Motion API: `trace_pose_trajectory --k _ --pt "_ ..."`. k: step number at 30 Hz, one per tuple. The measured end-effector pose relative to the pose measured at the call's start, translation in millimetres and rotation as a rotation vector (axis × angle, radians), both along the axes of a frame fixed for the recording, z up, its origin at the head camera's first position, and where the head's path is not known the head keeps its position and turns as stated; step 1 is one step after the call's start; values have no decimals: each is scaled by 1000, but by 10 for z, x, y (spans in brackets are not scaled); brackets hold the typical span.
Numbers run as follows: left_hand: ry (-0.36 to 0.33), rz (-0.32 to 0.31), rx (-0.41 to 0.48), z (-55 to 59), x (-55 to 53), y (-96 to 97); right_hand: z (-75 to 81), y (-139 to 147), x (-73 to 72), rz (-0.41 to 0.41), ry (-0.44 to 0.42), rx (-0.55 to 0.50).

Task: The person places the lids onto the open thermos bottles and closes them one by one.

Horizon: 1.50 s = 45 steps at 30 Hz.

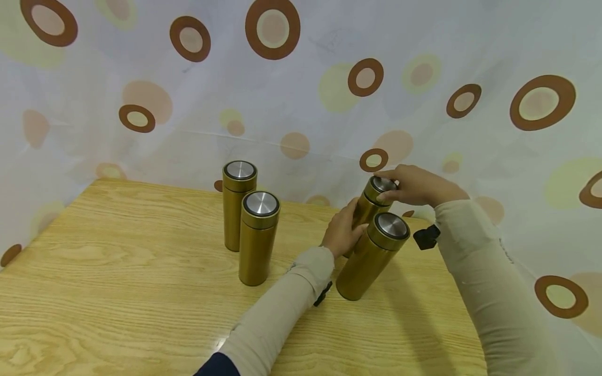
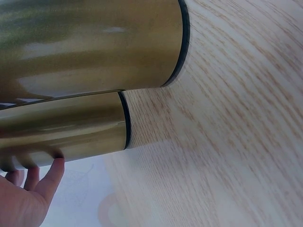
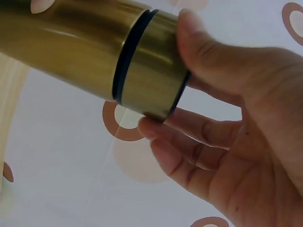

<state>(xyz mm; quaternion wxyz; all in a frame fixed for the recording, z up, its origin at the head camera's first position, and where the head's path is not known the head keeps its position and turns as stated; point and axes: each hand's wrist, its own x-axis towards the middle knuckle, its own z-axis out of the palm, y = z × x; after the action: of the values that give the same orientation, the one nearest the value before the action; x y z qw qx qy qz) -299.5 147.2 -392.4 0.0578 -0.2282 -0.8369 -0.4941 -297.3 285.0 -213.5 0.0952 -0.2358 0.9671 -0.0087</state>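
Note:
A gold vacuum flask (image 1: 370, 210) with a silver-topped lid stands at the back right of the table. My left hand (image 1: 342, 231) grips its body from the left. At the top, my right hand (image 1: 414, 185) holds the lid (image 3: 154, 66) between thumb and fingers. A black band shows between lid and body in the right wrist view. Just in front stands a second gold flask (image 1: 369, 258), close to my left thumb; in the left wrist view its body (image 2: 94, 47) hides part of the held flask (image 2: 71, 125).
Two more gold flasks stand upright left of my hands, one at the back (image 1: 232, 219) and one nearer (image 1: 257, 250). All are on a light wooden table (image 1: 141, 292). A white sheet (image 1: 291, 104) with brown rings hangs behind the table's back edge.

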Motion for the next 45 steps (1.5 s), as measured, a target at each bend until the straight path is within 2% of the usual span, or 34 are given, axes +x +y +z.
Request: trace_pose_trajectory --k 7,20,33,39,42,45 --pt "-5 -6 -6 -3 -2 10 -76 58 -26 -162 52 -47" --pt "-22 -10 -20 17 -5 9 -181 29 -74 -295 139 -71" --pt "-21 -9 -7 2 -3 6 -221 -5 -72 -326 155 -56" --pt "-22 -5 -28 11 -11 1 -165 0 -35 -332 98 -29" --pt "-16 -4 -33 16 -14 -4 -87 32 4 -259 34 -32" --pt "-3 -6 -27 18 -9 -10 -15 76 39 -118 -21 -57"
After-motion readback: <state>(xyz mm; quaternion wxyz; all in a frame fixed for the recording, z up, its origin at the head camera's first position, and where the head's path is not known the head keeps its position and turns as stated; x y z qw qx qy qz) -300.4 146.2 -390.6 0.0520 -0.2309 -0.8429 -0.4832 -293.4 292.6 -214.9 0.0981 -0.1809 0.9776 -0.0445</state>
